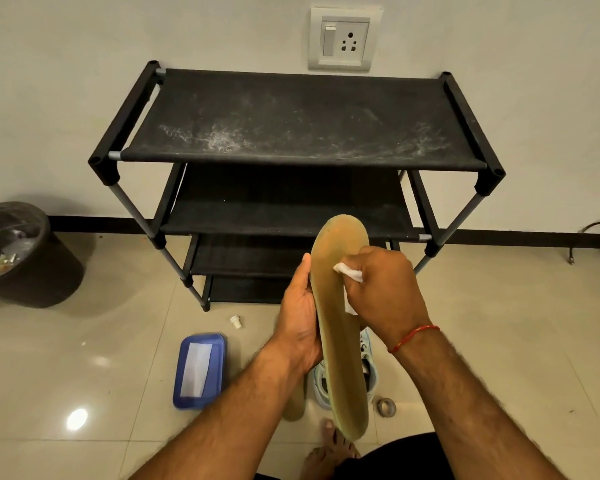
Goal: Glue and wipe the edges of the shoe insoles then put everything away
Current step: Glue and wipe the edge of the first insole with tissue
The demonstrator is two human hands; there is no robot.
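A long tan insole (340, 341) is held upright in front of me, toe end up. My left hand (300, 317) grips its left edge near the middle. My right hand (385, 289) pinches a white wipe (349, 271) and presses it against the insole's right edge. A second insole (293, 407) lies on the floor, mostly hidden behind my left forearm. A pale blue sneaker (368, 368) sits on the floor behind the held insole. A small white cap (235, 321) lies on the tiles.
A black fabric shoe rack (302, 123) stands against the wall ahead. A blue box (200, 370) with white wipes lies on the floor at left. A dark bin (25, 254) sits far left. A small tape roll (386, 407) lies near my bare foot (329, 445).
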